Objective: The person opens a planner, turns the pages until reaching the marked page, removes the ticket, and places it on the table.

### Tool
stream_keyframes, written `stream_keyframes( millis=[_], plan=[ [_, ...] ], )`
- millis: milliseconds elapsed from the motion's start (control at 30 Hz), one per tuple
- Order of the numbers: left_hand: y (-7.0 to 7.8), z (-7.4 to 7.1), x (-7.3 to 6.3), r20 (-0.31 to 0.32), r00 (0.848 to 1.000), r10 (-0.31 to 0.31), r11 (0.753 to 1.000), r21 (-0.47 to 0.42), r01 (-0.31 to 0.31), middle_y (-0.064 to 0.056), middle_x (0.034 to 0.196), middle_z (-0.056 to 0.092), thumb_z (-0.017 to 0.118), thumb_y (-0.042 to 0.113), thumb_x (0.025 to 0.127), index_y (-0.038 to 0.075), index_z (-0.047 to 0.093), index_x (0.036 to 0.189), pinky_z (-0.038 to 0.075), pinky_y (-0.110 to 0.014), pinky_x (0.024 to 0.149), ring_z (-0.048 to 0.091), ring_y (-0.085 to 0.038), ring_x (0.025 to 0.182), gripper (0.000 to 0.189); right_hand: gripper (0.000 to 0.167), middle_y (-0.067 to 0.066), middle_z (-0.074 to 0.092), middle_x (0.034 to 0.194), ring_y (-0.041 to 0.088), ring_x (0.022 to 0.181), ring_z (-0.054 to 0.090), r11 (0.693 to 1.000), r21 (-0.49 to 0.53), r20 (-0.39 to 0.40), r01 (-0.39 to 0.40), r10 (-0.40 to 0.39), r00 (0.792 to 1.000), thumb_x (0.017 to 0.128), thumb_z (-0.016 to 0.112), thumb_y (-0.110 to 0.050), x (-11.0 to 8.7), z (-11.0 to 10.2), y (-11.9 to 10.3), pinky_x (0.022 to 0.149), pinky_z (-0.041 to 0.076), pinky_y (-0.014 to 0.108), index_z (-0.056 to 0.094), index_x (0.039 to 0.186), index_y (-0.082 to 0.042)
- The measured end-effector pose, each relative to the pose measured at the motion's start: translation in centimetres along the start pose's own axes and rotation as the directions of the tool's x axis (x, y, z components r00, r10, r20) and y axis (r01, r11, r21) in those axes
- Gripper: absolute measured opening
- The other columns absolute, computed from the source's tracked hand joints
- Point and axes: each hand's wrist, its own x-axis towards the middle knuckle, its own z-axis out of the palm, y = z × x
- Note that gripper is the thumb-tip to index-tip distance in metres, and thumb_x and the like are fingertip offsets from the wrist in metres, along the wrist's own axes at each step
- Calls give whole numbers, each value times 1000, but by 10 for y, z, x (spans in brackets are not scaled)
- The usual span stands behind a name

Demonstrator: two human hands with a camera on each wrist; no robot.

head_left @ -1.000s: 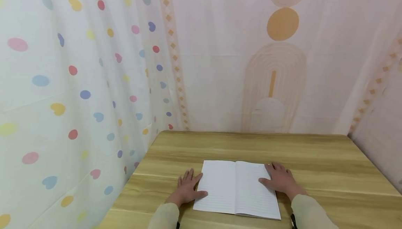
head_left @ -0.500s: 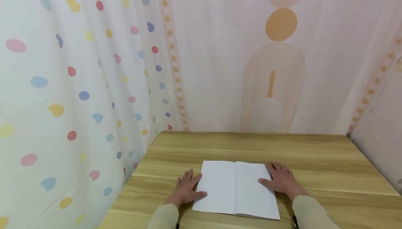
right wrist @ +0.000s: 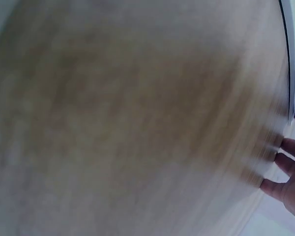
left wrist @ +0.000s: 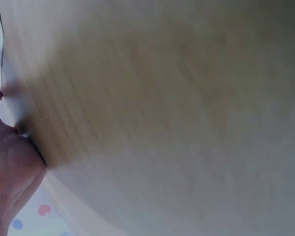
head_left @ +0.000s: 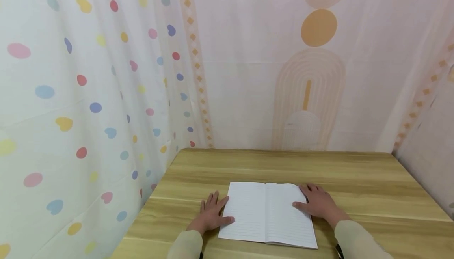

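An open notebook with lined, blank-looking pages lies flat on the wooden table, its fold running down the middle. At its left edge is my left hand, fingers spread and thumb lying on the left page. My right hand rests over the upper right edge, with the thumb on the right page and the other fingers at the corner. In the left wrist view, part of the left hand shows against the tabletop. The right wrist view catches the right fingertips on the table, near the notebook's edge.
The wood-grain table stretches behind and to both sides of the notebook. A dotted white curtain hangs along the left, and a pale patterned curtain hangs behind the table's far edge.
The right forearm has shifted slightly to the right while its hand stays on the notebook's edge. The left hand and the notebook have kept their places.
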Motion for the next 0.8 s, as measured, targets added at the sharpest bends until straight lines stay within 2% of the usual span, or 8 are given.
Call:
stream_keyframes(
  millis=[200, 467, 633, 700, 800],
  plan=[
    [-1, 1, -1, 5, 1000, -1, 1000, 2, 1, -30, 160, 11, 71, 52, 87, 12, 38, 153, -2, -67, 113, 5, -48, 147, 84, 74, 38, 45, 138, 60, 127, 38, 999, 43, -26, 15, -14, 1000, 88, 70, -50, 1, 1, 1, 97, 36, 70, 55, 137, 2],
    [-2, -1, 0, 5, 1000, -5, 1000, -6, 5, -29, 161, 10, 71, 51, 88, 12, 38, 154, -3, -66, 113, 4, -47, 147, 83, 54, 34, 54, 130, 54, 121, 49, 995, 83, -96, 56, -48, 994, 88, 74, -36, 1, 0, -3, 95, 38, 68, 65, 127, -1],
    [-2, 1, -1, 6, 1000, -8, 1000, 1, 8, -29, 160, 11, 71, 52, 87, 11, 39, 153, -2, -67, 113, 5, -48, 147, 84, 50, 30, 57, 128, 51, 120, 51, 993, 111, -127, 32, -18, 992, 87, 76, -32, 2, 1, -6, 95, 38, 68, 67, 124, 1],
    [-2, 1, -1, 5, 1000, -6, 1000, 3, 6, -30, 160, 12, 71, 52, 87, 11, 39, 153, -2, -67, 113, 5, -48, 147, 84, 51, 28, 61, 126, 49, 117, 55, 990, 143, -143, 19, 1, 990, 86, 77, -30, 4, 1, -7, 94, 42, 65, 66, 124, 2],
    [-1, 1, -1, 4, 1000, -6, 1000, 1, 6, -30, 160, 11, 71, 51, 87, 11, 39, 153, -2, -67, 113, 5, -48, 147, 83, 52, 21, 67, 113, 37, 100, 62, 969, 247, -142, -13, 50, 989, 87, 77, -26, 6, -2, -8, 85, 50, 52, 63, 126, 5]
  ],
)
